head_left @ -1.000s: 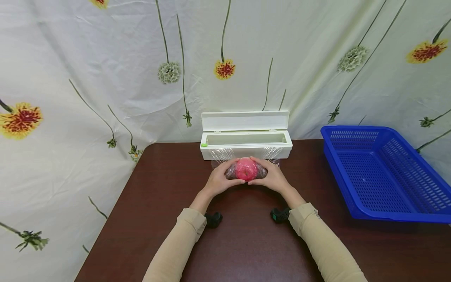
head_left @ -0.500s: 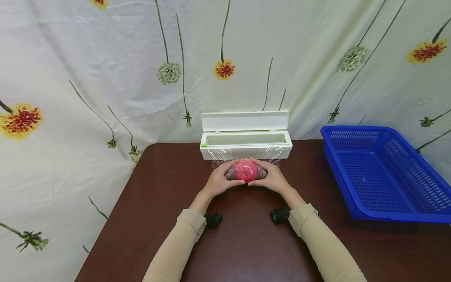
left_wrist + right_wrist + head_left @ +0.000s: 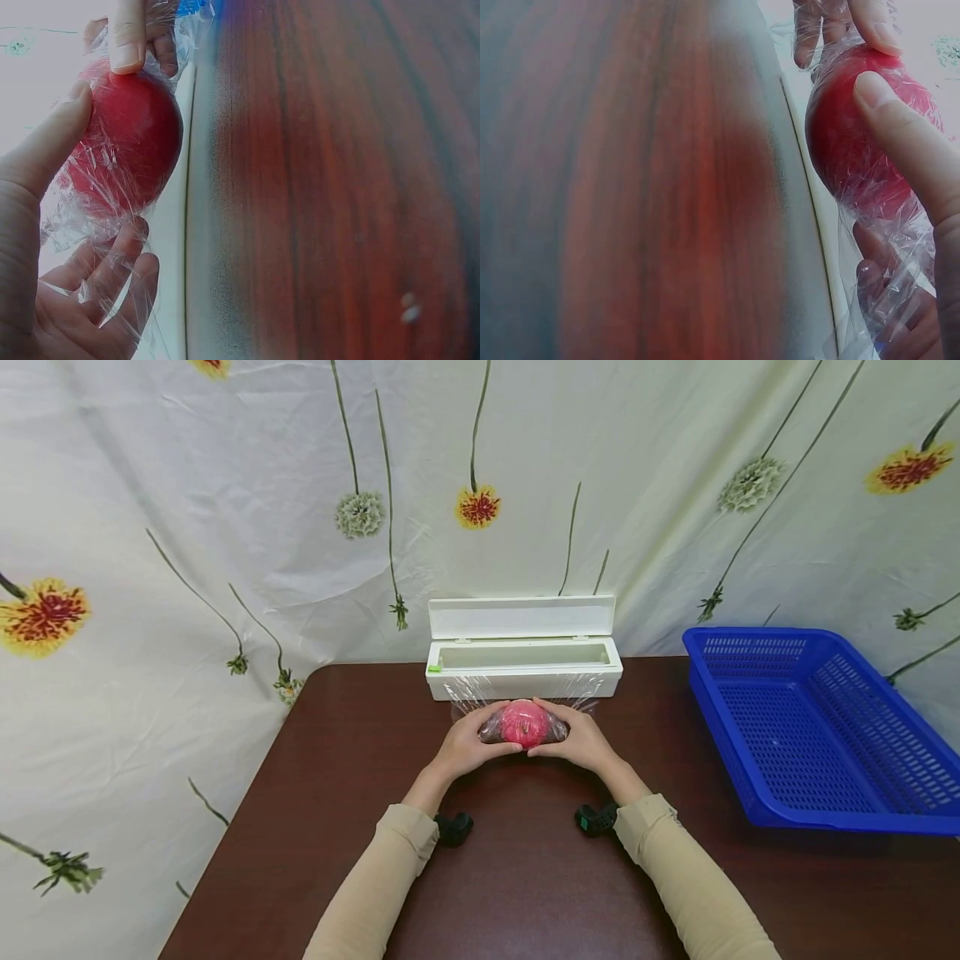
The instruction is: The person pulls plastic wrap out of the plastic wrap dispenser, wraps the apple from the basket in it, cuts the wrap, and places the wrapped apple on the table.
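Observation:
Between both hands is a red apple (image 3: 525,724) wrapped in clear cling film (image 3: 468,692). My left hand (image 3: 463,743) grips it from the left side and my right hand (image 3: 585,742) from the right. Both thumbs press the near face of the apple (image 3: 127,142), seen in the left wrist view. Crumpled film bunches over the fingers on either side of the apple (image 3: 847,150) in the right wrist view. From there the film runs back to the front of a white cling film dispenser box (image 3: 525,685), whose lid (image 3: 522,618) stands up.
A blue perforated plastic basket (image 3: 757,810) stands on the right of the dark brown table (image 3: 517,877). Behind the dispenser hangs a white curtain (image 3: 285,460) with printed flowers. The table's left edge slants toward the front.
The apple has turned and shifted slightly toward the person, its dimple sitting lower in view. Both hands keep their grip and almost the same place.

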A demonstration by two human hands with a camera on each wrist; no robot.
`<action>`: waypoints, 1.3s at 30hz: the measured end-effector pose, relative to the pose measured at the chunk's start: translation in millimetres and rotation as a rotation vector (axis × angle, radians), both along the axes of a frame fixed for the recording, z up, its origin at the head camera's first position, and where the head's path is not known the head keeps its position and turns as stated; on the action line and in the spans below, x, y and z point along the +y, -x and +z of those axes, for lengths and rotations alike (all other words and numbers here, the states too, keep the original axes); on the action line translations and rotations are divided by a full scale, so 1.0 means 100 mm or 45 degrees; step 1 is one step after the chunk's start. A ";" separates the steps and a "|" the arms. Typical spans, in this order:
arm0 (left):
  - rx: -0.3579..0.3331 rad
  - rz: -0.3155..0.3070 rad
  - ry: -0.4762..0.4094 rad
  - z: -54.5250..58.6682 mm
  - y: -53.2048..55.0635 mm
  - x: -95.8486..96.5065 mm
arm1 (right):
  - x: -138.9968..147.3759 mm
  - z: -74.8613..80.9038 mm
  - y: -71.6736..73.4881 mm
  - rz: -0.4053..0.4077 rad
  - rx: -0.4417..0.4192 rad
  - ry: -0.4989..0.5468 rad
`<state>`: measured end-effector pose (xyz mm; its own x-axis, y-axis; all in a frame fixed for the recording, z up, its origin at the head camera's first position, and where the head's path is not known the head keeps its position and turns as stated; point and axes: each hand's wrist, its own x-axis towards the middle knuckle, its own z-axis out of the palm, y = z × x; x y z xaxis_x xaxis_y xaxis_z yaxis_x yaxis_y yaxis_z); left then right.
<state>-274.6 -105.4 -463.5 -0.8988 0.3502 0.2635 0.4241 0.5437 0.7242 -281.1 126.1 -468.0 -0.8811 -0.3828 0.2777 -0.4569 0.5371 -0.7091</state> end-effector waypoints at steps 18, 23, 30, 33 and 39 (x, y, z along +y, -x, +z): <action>-0.065 0.008 0.034 0.00 0.00 -0.01 | 0.01 -0.07 0.02 0.003 -0.042 0.023; -0.065 -0.002 0.037 -0.01 0.00 -0.01 | 0.00 -0.07 0.02 0.013 -0.048 0.035; -0.083 0.005 0.051 -0.02 0.00 -0.01 | 0.00 -0.09 0.03 0.022 -0.037 0.034; -0.088 0.004 0.062 -0.02 0.00 -0.01 | 0.00 -0.09 0.04 0.022 -0.036 0.036; -0.093 0.003 0.081 -0.05 0.01 -0.01 | -0.01 -0.11 0.05 0.016 -0.044 0.049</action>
<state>-275.2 -106.2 -468.5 -0.9158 0.3619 0.1744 0.3700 0.5908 0.7170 -286.1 125.1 -478.5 -0.8855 -0.3835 0.2621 -0.4384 0.5032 -0.7447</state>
